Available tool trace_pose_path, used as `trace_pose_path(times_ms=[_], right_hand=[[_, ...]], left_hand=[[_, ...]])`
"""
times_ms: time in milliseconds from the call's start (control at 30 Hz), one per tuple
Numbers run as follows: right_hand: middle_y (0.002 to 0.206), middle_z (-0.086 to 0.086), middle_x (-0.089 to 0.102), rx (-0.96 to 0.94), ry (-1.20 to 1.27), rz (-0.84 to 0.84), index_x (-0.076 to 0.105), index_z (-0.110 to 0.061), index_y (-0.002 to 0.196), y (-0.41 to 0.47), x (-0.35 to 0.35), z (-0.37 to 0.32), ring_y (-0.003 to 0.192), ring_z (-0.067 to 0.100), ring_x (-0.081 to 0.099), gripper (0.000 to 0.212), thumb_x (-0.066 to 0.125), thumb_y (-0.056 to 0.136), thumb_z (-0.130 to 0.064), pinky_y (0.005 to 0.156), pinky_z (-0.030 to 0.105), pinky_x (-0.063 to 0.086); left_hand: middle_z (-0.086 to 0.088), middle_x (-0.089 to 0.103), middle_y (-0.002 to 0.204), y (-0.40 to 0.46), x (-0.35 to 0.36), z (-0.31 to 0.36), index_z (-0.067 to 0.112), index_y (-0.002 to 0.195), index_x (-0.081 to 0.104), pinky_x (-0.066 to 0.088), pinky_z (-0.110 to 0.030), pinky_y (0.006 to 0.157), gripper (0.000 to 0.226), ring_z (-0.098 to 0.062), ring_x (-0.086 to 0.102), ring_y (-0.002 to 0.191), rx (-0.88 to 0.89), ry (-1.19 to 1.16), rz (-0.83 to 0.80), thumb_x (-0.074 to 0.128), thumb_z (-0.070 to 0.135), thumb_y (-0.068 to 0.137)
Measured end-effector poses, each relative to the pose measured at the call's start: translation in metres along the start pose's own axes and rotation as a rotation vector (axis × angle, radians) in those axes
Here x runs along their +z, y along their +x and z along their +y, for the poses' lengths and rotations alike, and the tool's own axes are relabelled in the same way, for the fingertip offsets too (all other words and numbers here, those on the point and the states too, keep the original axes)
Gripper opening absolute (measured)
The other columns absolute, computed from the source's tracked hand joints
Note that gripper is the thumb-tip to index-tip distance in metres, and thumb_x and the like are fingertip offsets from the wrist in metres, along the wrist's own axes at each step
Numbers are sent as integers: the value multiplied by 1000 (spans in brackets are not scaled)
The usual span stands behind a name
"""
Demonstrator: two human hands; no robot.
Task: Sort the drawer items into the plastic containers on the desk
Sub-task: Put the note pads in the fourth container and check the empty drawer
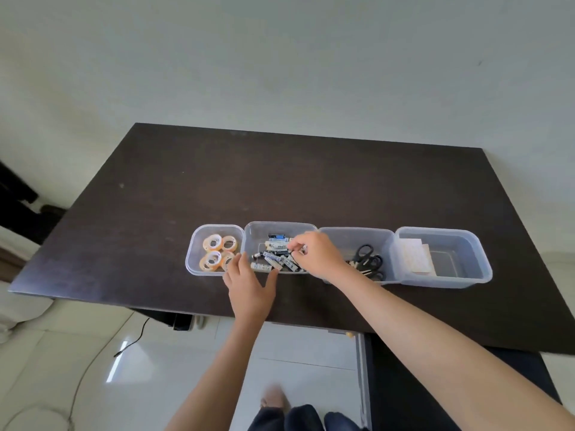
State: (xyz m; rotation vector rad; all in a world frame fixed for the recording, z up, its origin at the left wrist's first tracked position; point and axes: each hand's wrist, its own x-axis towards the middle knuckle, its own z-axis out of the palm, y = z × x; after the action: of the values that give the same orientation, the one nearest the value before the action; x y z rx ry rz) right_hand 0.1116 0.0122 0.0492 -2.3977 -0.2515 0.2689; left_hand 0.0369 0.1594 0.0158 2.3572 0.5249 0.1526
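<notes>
Four clear plastic containers stand in a row on the dark desk (280,175). The leftmost container (199,234) holds several tape rolls (213,243). The second container (258,231) holds several batteries (275,242). The third container (351,236) holds black scissors (368,259). The rightmost container (466,241) holds pale sticky pads (415,255). My left hand (249,283) rests against the front wall of the battery container, fingers spread. My right hand (314,255) reaches into that container, fingertips pinched among the batteries.
An open white drawer (308,349) shows below the desk's front edge, its visible bottom bare. A black cable (133,340) trails over the white floor at the left. My knees and a foot show at the bottom.
</notes>
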Motion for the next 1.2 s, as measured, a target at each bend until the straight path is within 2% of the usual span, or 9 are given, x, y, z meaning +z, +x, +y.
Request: trace_pose_path(times_ms=[133, 200, 267, 333, 533, 667, 867, 1067, 1200], right_hand=[[101, -7, 68, 8, -7, 41, 72, -22, 105, 1, 4, 0, 90, 13, 63, 24, 57, 89, -13, 74, 31, 54], [105, -3, 69, 3, 10, 95, 73, -18, 104, -6, -2, -1, 91, 10, 63, 23, 57, 88, -11, 72, 17, 48], [99, -1, 67, -17, 41, 154, 73, -12, 102, -21, -10, -1, 74, 0, 57, 21, 59, 88, -7, 63, 5, 37], [88, -2, 64, -53, 100, 207, 73, -10, 99, -45, -16, 2, 62, -4, 52, 19, 62, 86, -4, 60, 8, 37], [80, -4, 64, -26, 183, 278, 73, -14, 94, -143, -18, 45, 62, 9, 55, 15, 68, 82, -5, 59, 12, 45], [81, -9, 63, 111, 236, 262, 73, -15, 92, -222, -11, 92, 61, 6, 55, 13, 69, 83, -7, 59, 10, 45], [73, -7, 65, 330, 324, 328, 72, -20, 83, -350, -1, 172, 59, 3, 54, 22, 71, 78, 2, 59, 7, 41], [73, -5, 67, 657, 475, 386, 67, -19, 74, -435, 10, 221, 68, 9, 60, 17, 68, 81, -5, 59, 7, 43], [78, -5, 68, 943, 652, 476, 65, -16, 81, -444, 25, 227, 80, 18, 65, 7, 72, 79, -14, 67, 20, 47]], left_hand=[[-8, 35, 141, 3, 2, -6, 9, 134, 40, 46, -48, 94, 72, -32, 33, 127, 9, 38, -2, 71, 42, 78], [-8, 35, 141, 4, 2, -6, 9, 134, 39, 46, -48, 95, 72, -32, 33, 127, 13, 50, -12, 70, 42, 78], [-10, 34, 143, 1, 2, -6, 10, 135, 38, 46, -49, 96, 71, -33, 32, 128, 23, 67, -15, 69, 41, 79], [-11, 32, 145, -7, 3, -5, 9, 136, 39, 45, -50, 96, 68, -35, 32, 127, 43, 57, -5, 67, 38, 81], [-13, 35, 144, -67, 18, 8, 7, 134, 45, 40, -42, 96, 60, -33, 32, 128, 74, -47, -30, 68, 28, 82], [-9, 37, 141, -131, 41, 16, 8, 133, 45, 34, -29, 94, 58, -28, 34, 130, 97, -88, -130, 67, 25, 83], [1, 45, 138, -261, 91, 19, 13, 134, 44, 31, -23, 102, 56, -20, 38, 128, 166, -53, -346, 64, 33, 86], [5, 40, 144, -348, 122, 4, 19, 136, 42, 36, -37, 108, 62, -20, 33, 131, -6, 52, -395, 63, 43, 84], [9, 38, 146, -364, 129, 4, 24, 135, 41, 40, -49, 104, 62, -20, 31, 133, -68, 102, -324, 55, 54, 83]])
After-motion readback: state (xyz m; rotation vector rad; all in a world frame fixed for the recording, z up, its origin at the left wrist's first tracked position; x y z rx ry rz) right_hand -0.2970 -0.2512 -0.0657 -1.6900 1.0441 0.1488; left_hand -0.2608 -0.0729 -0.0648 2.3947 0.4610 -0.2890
